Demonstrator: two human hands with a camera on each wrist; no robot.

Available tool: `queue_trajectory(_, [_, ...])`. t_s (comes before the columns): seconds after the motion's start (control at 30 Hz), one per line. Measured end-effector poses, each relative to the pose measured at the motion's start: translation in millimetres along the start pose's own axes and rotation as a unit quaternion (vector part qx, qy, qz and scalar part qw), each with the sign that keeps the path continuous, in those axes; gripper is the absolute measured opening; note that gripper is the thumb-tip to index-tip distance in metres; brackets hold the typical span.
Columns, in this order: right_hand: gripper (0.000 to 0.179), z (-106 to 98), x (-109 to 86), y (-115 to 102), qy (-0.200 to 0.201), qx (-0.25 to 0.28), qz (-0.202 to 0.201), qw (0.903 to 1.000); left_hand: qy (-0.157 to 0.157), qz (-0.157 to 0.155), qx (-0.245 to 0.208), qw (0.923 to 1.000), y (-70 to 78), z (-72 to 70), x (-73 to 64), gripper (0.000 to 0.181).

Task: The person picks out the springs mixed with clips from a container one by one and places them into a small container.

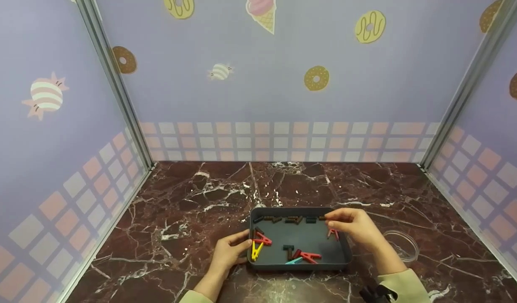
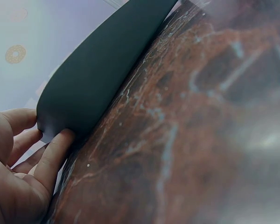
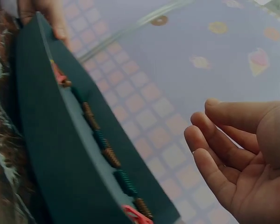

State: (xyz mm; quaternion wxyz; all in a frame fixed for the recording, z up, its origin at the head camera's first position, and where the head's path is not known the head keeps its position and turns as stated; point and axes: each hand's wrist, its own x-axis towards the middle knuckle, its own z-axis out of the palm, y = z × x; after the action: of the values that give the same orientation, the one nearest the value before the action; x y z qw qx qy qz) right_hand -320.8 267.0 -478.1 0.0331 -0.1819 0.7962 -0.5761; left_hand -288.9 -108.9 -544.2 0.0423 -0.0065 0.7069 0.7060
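Observation:
A dark grey rectangular tray (image 1: 298,267) lies on the marbled table. Along its far wall runs a row of short ribbed pieces (image 1: 292,219), brown and dark green. Red clothespins (image 1: 311,256), a yellow clothespin (image 1: 257,250) and a teal clothespin (image 1: 295,260) lie around the sides, with a few more ribbed pieces. My left hand (image 1: 229,252) touches the tray's left end; in the left wrist view its fingertips rest against the outer corner. Over the far right corner hovers my right hand (image 1: 355,225), fingers loosely bent, nothing between them in the right wrist view.
To the right of the tray, close to my right forearm, sits a clear round dish or lid (image 1: 401,245). Pale patterned walls (image 1: 283,101) enclose the table at the back and on both sides. A black object (image 1: 374,293) is at my right sleeve.

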Motion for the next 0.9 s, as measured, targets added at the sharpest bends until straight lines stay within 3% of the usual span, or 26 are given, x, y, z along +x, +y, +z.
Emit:
queue_trajectory(0.23, [0.032,25.9,10.9,5.4,-0.024,-0.051,0.005,0.9984,0.007,-0.012,0.004,0.9999,1.6,0.5,-0.6,0.048])
queue_trajectory(0.5, [0.030,52.8,20.8,8.0,-0.072,-0.035,0.012,0.9967,0.016,-0.011,0.026,0.9995,0.7,1.1,-0.5,0.047])
queue_trajectory(0.9, [0.017,82.9,31.8,13.5,-0.104,-0.148,0.012,0.9834,0.014,-0.004,0.011,0.9998,2.6,0.5,-2.0,0.048])
